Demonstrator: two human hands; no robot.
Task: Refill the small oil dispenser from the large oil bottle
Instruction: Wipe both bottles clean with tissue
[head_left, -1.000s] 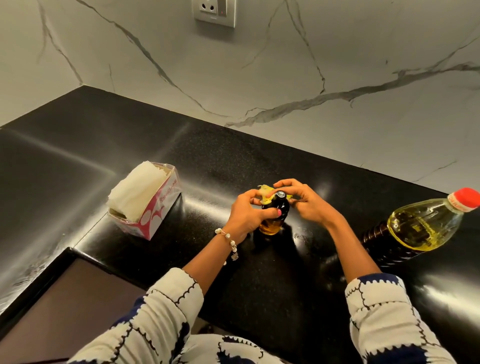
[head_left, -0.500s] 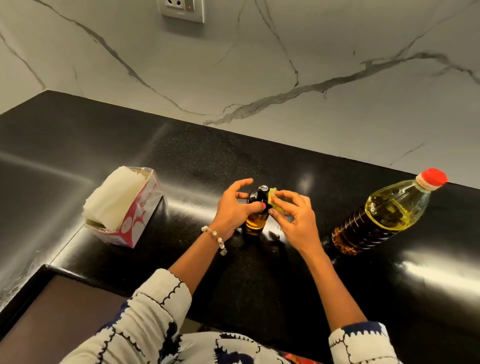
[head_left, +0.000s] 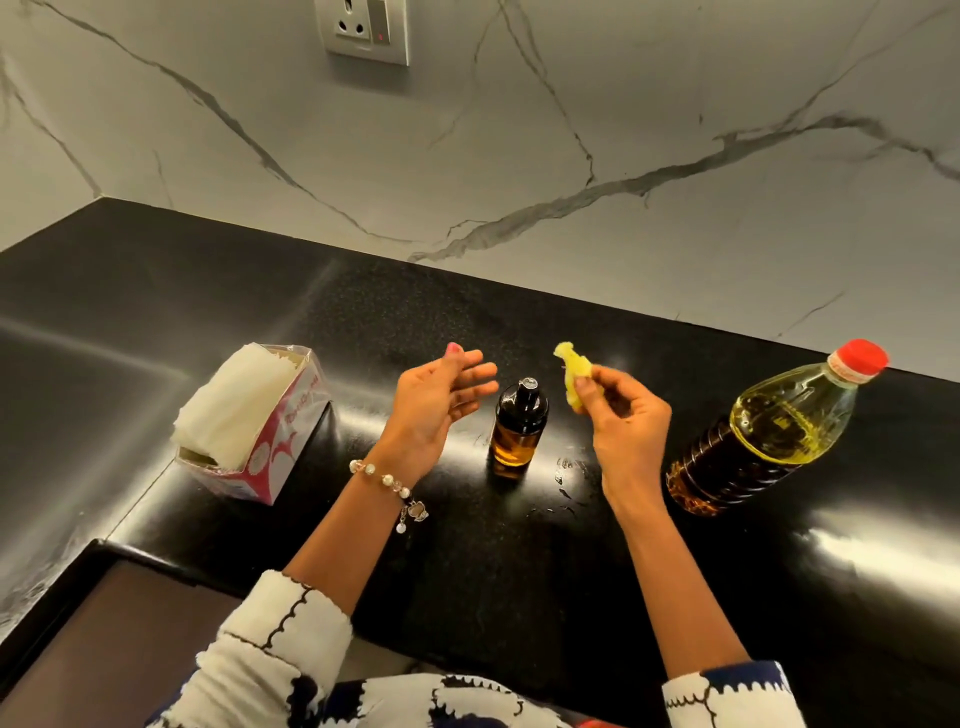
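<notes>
No lettering can be read: the red print on the tissue box (head_left: 280, 441) left of the small oil dispenser (head_left: 518, 423) is too blurred.

head-worn view, angled down, near countertop (head_left: 519, 571)

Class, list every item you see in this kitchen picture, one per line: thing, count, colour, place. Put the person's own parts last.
Small oil dispenser: one, amber with black top, upright on counter, between the hands.
Large oil bottle: one, clear, yellow oil, red cap, counter right.
Tissue box: one, red-white, white tissues, counter left.
Crumpled wad: one, yellow, pinched in right hand.
Counter: one, glossy black.
Wall socket: one, grey, on marble wall.
Bracelet: one, pearly beads, left wrist.
Left hand: one, fingers relaxed, holding nothing.
Right hand: one, right of dispenser.
</notes>
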